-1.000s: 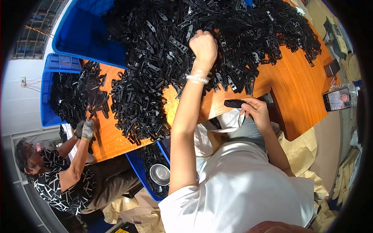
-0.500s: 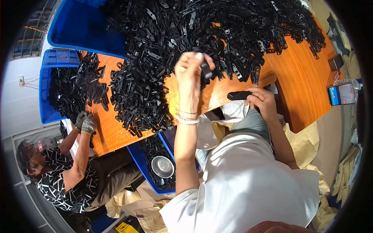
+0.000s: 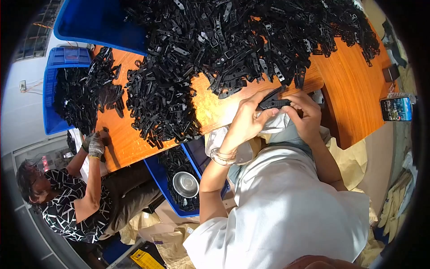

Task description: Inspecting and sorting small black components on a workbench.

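Note:
Both my hands meet at the near edge of the orange wooden table (image 3: 354, 89). My left hand (image 3: 247, 120) and my right hand (image 3: 304, 112) together grip a small bundle of black plastic parts (image 3: 274, 102) between them. A bangle sits on my left wrist. Just beyond my hands a big heap of the same black plastic parts (image 3: 233, 40) covers much of the table. A smaller heap (image 3: 161, 105) lies to the left of it.
A blue crate (image 3: 60, 71) of black parts stands at the left, another blue bin (image 3: 96, 20) at the top. Under the table a blue crate (image 3: 179, 179) holds parts and a metal bowl (image 3: 186, 184). A co-worker's gloved hand (image 3: 95, 144) rests at the table's left. A phone (image 3: 396, 109) lies right.
My left hand came down from the big heap with a black part and joined my right hand at the table edge, where both now hold the bundle.

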`<state>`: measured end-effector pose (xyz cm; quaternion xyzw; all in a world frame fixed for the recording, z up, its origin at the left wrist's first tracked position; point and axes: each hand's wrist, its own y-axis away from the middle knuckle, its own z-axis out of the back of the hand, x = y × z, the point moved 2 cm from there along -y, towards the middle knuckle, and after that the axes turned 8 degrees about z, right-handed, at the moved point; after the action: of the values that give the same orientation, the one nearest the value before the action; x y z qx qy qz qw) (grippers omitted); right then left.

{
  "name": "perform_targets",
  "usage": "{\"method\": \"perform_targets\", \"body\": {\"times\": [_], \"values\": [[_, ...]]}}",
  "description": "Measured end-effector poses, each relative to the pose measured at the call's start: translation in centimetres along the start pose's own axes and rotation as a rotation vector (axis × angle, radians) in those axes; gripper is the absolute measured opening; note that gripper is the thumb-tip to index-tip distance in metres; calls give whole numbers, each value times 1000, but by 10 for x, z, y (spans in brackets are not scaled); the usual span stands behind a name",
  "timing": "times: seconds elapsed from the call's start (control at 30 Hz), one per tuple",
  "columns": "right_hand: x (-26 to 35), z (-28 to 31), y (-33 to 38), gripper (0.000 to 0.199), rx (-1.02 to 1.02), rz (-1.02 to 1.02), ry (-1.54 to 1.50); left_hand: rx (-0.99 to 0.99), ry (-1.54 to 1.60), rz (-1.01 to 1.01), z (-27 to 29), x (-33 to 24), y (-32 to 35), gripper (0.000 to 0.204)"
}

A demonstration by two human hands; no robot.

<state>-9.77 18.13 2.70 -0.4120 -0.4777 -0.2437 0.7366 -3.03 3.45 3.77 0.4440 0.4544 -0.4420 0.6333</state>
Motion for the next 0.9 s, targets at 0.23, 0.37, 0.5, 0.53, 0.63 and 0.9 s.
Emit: {"method": "perform_targets", "body": {"times": [0.23, 0.37, 0.5, 0.53, 0.63, 0.9], "values": [[7, -8, -10, 32, 60, -96, -111, 13, 52, 50, 3, 8, 10, 35], [-3, -9, -5, 31, 109, -78, -35, 45, -34, -21, 5, 12, 13, 31], [-11, -10, -5, 29, 112, -64, -53, 47, 130, 41, 3, 16, 17, 30], [-11, -10, -8, 26, 137, -79, -95, 75, 202, 73, 4, 17, 18, 27], [-17, -14, -3, 21, 166, -242, -304, 73, 399, 225, 8, 15, 18, 30], [-35, -21, 20, 20, 359, -252, -40, -932, -1008, -84, 125, 28, -15, 11]]}}
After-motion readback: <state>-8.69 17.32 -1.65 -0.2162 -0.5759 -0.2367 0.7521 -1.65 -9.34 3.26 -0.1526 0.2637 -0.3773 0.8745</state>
